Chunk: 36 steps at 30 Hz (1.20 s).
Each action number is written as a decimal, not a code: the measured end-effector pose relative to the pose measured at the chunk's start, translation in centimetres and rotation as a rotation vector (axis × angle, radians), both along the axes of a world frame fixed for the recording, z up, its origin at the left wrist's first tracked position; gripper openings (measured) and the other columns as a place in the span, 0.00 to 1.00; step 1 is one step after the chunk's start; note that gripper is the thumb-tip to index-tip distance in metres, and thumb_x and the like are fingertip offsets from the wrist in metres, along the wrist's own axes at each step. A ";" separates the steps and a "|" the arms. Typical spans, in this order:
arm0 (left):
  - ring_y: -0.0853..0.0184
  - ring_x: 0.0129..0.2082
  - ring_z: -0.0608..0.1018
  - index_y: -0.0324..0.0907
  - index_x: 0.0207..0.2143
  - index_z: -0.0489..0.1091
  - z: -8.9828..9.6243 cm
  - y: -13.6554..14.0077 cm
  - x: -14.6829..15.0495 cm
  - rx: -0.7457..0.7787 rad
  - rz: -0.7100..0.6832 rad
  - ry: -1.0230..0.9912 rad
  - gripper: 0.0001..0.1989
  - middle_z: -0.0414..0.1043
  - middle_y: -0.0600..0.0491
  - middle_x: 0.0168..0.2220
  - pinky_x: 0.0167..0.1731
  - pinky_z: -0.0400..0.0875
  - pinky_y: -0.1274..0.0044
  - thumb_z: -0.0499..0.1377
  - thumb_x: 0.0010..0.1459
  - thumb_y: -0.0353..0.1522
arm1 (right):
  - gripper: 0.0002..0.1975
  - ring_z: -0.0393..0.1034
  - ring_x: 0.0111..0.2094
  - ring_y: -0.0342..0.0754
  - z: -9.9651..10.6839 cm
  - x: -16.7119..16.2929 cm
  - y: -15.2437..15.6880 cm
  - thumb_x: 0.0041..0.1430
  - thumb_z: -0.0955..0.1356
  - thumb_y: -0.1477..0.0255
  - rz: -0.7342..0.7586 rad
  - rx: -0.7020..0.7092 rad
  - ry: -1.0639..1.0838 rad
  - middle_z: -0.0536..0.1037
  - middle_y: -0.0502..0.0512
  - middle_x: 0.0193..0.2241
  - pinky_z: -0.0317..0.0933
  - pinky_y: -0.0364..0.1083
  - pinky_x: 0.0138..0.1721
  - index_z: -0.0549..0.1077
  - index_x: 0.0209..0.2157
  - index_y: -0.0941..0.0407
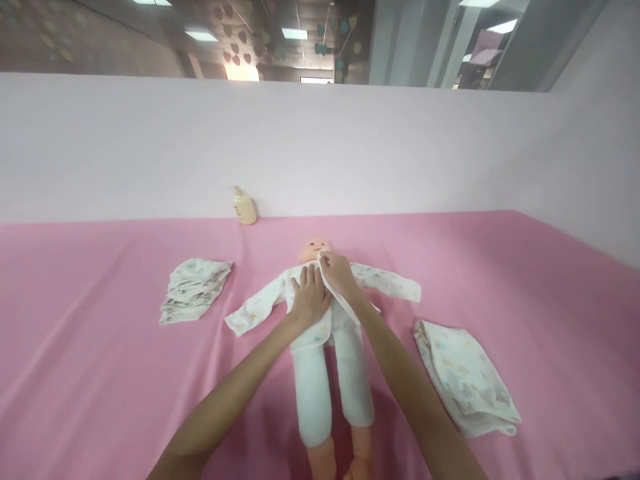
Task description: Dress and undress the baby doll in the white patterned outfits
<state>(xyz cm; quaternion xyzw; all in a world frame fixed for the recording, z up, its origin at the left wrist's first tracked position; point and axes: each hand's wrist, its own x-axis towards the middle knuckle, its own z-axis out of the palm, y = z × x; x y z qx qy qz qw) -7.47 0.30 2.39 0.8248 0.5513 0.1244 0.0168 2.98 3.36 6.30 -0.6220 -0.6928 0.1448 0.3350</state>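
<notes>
A baby doll lies on its back, head away from me, with white cloth legs and bare feet toward me. It wears a white printed baby shirt, its sleeves spread out to both sides. My left hand rests on the doll's chest over the shirt, fingers stretched out. My right hand is closed on the edge of the shirt's front flap, just below the doll's chin. That flap is lifted and partly folded over under my right wrist.
A pink sheet covers the surface. Folded printed cloths lie at the left, and another folded cloth lies at the right. A pale yellow pump bottle stands at the back against a white wall.
</notes>
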 end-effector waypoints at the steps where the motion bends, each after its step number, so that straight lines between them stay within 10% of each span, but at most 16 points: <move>1: 0.43 0.63 0.50 0.27 0.62 0.48 0.0 0.0 0.0 -0.014 0.000 0.002 0.30 0.46 0.31 0.64 0.55 0.50 0.48 0.44 0.62 0.38 | 0.12 0.70 0.37 0.45 0.0 0.2 -0.3 0.60 0.59 0.75 0.047 -0.018 0.056 0.77 0.54 0.35 0.59 0.43 0.41 0.73 0.36 0.56; 7: 0.42 0.65 0.47 0.29 0.62 0.49 -0.1 0.1 -0.3 -0.047 -0.025 0.006 0.29 0.42 0.31 0.65 0.54 0.49 0.45 0.45 0.62 0.37 | 0.14 0.73 0.41 0.46 0.9 3.5 -2.0 0.59 0.62 0.73 0.389 -0.232 0.333 0.78 0.54 0.42 0.66 0.46 0.42 0.74 0.44 0.55; 12: 0.43 0.64 0.49 0.30 0.62 0.49 0.1 0.2 -0.6 -0.029 -0.029 -0.072 0.29 0.45 0.33 0.65 0.54 0.51 0.47 0.45 0.62 0.38 | 0.17 0.74 0.39 0.45 -0.5 4.9 -1.3 0.54 0.61 0.82 0.366 -0.211 0.464 0.79 0.55 0.38 0.69 0.44 0.37 0.75 0.42 0.58; 20: 0.58 0.40 0.76 0.39 0.36 0.71 2.8 0.5 -2.2 -0.043 -0.037 -0.201 0.14 0.74 0.45 0.42 0.43 0.68 0.68 0.46 0.60 0.32 | 0.12 0.71 0.41 0.47 -1.2 3.6 -1.7 0.55 0.63 0.79 0.378 0.074 -0.054 0.78 0.53 0.37 0.61 0.46 0.47 0.76 0.37 0.56; 30: 0.65 0.34 0.74 0.40 0.34 0.68 2.8 0.8 -2.6 -0.104 -0.103 -0.465 0.14 0.72 0.50 0.35 0.38 0.67 0.73 0.43 0.61 0.33 | 0.15 0.66 0.36 0.50 -1.1 0.6 -3.5 0.63 0.59 0.69 0.185 -0.040 -0.430 0.70 0.60 0.39 0.57 0.45 0.31 0.66 0.49 0.59; 36: 0.59 0.35 0.74 0.41 0.34 0.65 3.0 0.5 -2.5 -0.149 0.024 -0.274 0.13 0.72 0.47 0.36 0.34 0.66 0.70 0.46 0.61 0.39 | 0.05 0.62 0.27 0.44 -0.2 1.3 -3.9 0.59 0.61 0.72 0.196 -0.085 -0.360 0.70 0.53 0.30 0.50 0.43 0.26 0.68 0.33 0.57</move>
